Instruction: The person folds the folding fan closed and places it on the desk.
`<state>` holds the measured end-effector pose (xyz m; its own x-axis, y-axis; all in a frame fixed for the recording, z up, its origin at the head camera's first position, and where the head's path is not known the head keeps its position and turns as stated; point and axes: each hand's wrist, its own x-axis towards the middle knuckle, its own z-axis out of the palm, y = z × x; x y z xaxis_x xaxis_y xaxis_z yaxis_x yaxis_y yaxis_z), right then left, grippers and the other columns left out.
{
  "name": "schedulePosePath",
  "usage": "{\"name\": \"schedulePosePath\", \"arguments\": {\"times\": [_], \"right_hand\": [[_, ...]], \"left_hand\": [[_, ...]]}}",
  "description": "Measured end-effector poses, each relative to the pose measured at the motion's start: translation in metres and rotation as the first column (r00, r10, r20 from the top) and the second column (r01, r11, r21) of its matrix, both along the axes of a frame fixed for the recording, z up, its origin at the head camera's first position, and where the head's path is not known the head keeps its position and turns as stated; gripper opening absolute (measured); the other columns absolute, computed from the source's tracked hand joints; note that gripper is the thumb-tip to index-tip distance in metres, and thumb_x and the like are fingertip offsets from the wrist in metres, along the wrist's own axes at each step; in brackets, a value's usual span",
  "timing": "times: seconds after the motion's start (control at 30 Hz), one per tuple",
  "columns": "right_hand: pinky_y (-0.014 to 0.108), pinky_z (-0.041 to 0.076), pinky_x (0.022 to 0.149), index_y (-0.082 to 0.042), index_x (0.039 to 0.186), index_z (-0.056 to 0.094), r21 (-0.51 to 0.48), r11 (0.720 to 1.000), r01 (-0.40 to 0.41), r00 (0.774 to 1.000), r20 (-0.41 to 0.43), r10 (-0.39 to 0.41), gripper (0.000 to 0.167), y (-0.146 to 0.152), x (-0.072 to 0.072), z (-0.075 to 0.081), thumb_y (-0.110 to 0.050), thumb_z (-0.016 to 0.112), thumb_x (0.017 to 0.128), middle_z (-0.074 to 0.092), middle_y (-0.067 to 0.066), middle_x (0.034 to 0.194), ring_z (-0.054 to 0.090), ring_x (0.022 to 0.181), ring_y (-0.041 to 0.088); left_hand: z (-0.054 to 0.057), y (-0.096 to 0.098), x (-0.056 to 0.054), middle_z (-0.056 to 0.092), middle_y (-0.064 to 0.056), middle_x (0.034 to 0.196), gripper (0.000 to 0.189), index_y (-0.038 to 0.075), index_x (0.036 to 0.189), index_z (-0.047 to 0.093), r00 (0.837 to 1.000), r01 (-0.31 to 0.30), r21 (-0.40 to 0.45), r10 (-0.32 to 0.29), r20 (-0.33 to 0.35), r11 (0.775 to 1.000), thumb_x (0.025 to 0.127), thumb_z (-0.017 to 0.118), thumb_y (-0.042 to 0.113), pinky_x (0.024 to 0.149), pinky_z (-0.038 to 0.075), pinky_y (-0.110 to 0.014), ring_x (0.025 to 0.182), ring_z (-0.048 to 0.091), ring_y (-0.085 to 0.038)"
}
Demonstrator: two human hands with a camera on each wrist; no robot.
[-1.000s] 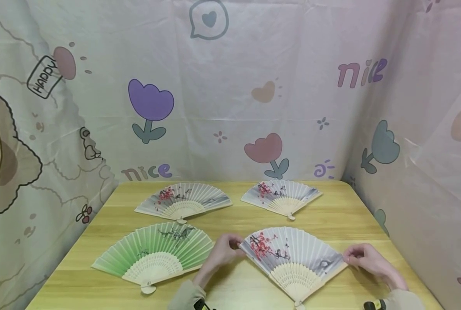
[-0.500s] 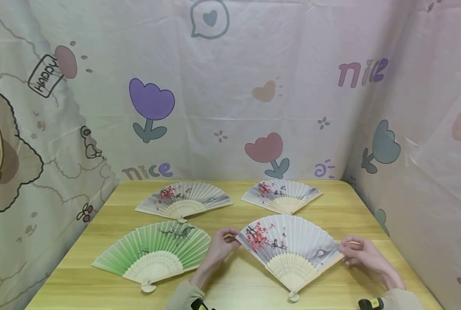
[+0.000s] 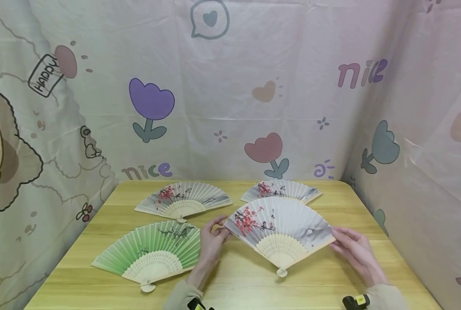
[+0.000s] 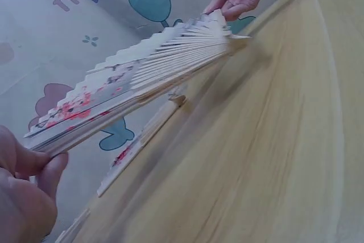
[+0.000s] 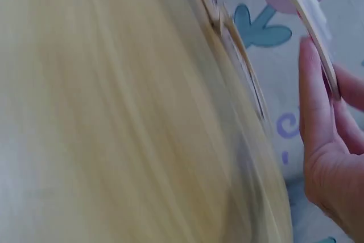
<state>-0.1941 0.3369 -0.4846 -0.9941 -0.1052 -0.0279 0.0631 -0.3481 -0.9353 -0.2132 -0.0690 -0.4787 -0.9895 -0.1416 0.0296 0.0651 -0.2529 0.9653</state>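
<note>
A spread folding fan point(image 3: 288, 221), grey-white with red blossoms and pale ribs, is held up off the table between both hands. My left hand point(image 3: 211, 243) pinches its left end; in the left wrist view, that hand's thumb and finger point(image 4: 52, 174) close on the outer stick. The opposite end is held by my right hand point(image 3: 356, 252), with fingers and thumb on either side of the edge in the right wrist view. Beside my left hand lies a spread green fan point(image 3: 129, 254), its right end partly hidden by that hand.
Two more spread blossom fans lie at the back of the wooden table point(image 3: 245, 292): one at back left point(image 3: 203, 196), another at back right point(image 3: 292, 188), partly covered by the held fan. Printed cloth point(image 3: 222, 77) hangs behind and along both sides.
Both hands have lifted the blossom fan and moved it away from me and slightly left. It now overlaps the back right fan in the head view. The other fans stay put.
</note>
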Motion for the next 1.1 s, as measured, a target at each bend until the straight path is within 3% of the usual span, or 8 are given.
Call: {"name": "schedulePosePath", "arguments": {"times": [0.17,0.4,0.7,0.87,1.0,1.1], "right_hand": [[0.023,0.063,0.083,-0.016,0.101,0.075,-0.1,0.991,0.091,0.995,-0.019,-0.093,0.03,-0.02,-0.005,0.001,0.003,0.052,0.101,0.075,-0.002,0.097,0.072,0.088,0.01],[0.024,0.063,0.088,-0.018,0.103,0.076,-0.25,0.964,0.086,0.996,0.031,-0.081,0.032,-0.054,-0.012,0.008,0.003,0.051,0.101,0.077,-0.002,0.1,0.073,0.094,0.011],[0.023,0.064,0.08,-0.02,0.096,0.071,-0.251,0.954,0.161,0.983,0.132,-0.131,0.029,-0.103,-0.021,0.014,0.0,0.052,0.101,0.077,-0.003,0.092,0.074,0.085,0.01],[0.024,0.065,0.079,-0.018,0.096,0.068,-0.229,0.958,0.174,0.981,0.13,-0.147,0.026,-0.133,-0.02,0.015,0.002,0.052,0.1,0.078,-0.003,0.089,0.076,0.083,0.011],[0.024,0.064,0.08,-0.016,0.099,0.067,-0.21,0.961,0.18,0.979,0.133,-0.154,0.025,-0.154,-0.02,0.016,0.004,0.052,0.098,0.077,-0.002,0.087,0.076,0.083,0.011],[0.026,0.064,0.084,-0.015,0.1,0.068,-0.209,0.961,0.182,0.979,0.13,-0.157,0.027,-0.165,-0.02,0.017,0.007,0.052,0.097,0.078,-0.001,0.088,0.076,0.087,0.011]], "left_hand": [[0.006,-0.004,-0.001,0.045,-0.005,0.106,0.049,-0.011,0.134,0.053,0.997,-0.064,0.062,0.065,-0.028,0.996,0.086,0.055,-0.02,0.073,0.062,-0.017,0.08,0.063,-0.009],[0.014,-0.007,-0.001,0.047,-0.006,0.108,0.051,-0.011,0.136,0.049,0.987,-0.108,0.145,0.124,-0.103,0.984,0.086,0.051,-0.022,0.083,0.063,-0.021,0.082,0.063,-0.01],[0.022,-0.004,-0.002,0.053,-0.005,0.114,0.056,-0.003,0.141,0.048,0.966,-0.194,0.215,0.224,-0.125,0.957,0.089,0.054,-0.02,0.083,0.063,-0.02,0.085,0.063,-0.009],[0.023,-0.004,-0.003,0.06,-0.001,0.111,0.057,-0.001,0.142,0.048,0.949,-0.239,0.255,0.281,-0.143,0.937,0.089,0.051,-0.021,0.084,0.063,-0.021,0.09,0.066,-0.009],[0.026,-0.003,-0.002,0.064,-0.001,0.107,0.055,-0.003,0.142,0.047,0.947,-0.237,0.284,0.286,-0.147,0.929,0.09,0.05,-0.021,0.087,0.063,-0.022,0.092,0.067,-0.01],[0.028,-0.003,-0.001,0.064,-0.002,0.106,0.05,-0.007,0.141,0.046,0.954,-0.197,0.322,0.257,-0.154,0.926,0.092,0.05,-0.019,0.091,0.061,-0.023,0.095,0.067,-0.01]]}}
